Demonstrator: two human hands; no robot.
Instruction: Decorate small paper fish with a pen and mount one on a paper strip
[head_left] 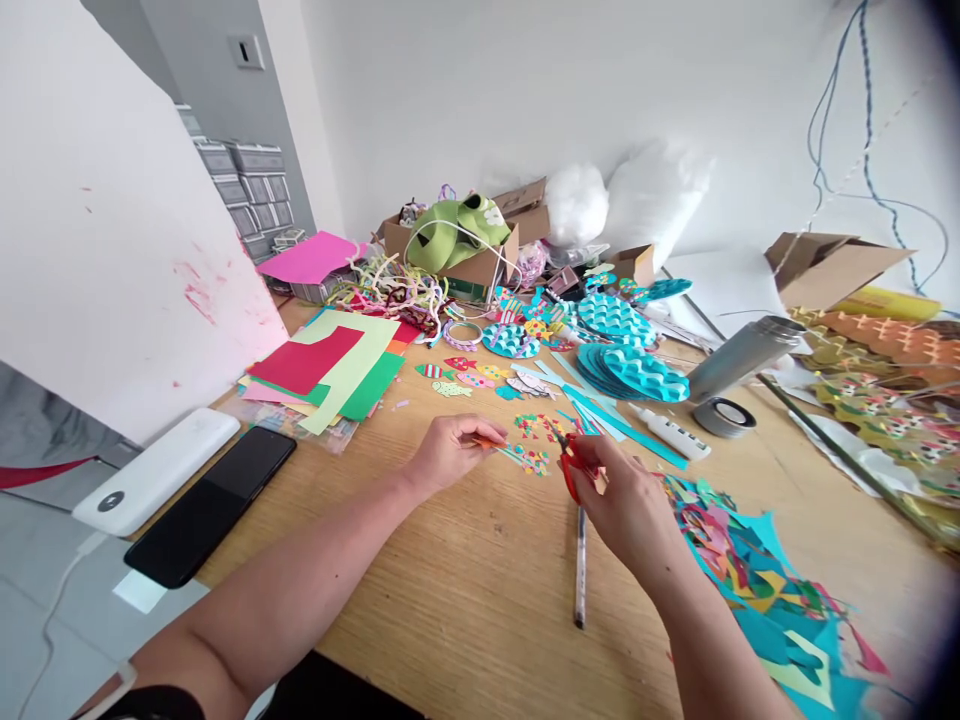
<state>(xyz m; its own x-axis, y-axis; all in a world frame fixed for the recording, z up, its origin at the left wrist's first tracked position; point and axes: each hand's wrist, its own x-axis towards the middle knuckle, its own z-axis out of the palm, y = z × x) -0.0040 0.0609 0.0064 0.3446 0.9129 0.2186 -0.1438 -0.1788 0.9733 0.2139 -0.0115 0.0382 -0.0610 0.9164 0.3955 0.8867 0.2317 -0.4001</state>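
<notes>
My left hand [455,447] is closed in a pinch on thin paper strips [510,452], orange and light-coloured, that point to the right. Red-handled scissors [569,466] are in my right hand [626,500], their blades aimed up and left towards the strips. Small colourful paper bits [534,461] lie on the wooden table between my hands. Below the scissors rests a pen [580,575], partly hidden by my right hand. Beyond the bits are several paper fish cutouts [475,380].
Coloured paper sheets [367,385], a black phone [214,505] and a white power bank [157,470] lie left. To the right are paper scraps [757,570], a glue bottle [673,433], a tape roll [724,417] and a tilted metal flask [746,358]. Turquoise wavy discs [630,372] sit behind.
</notes>
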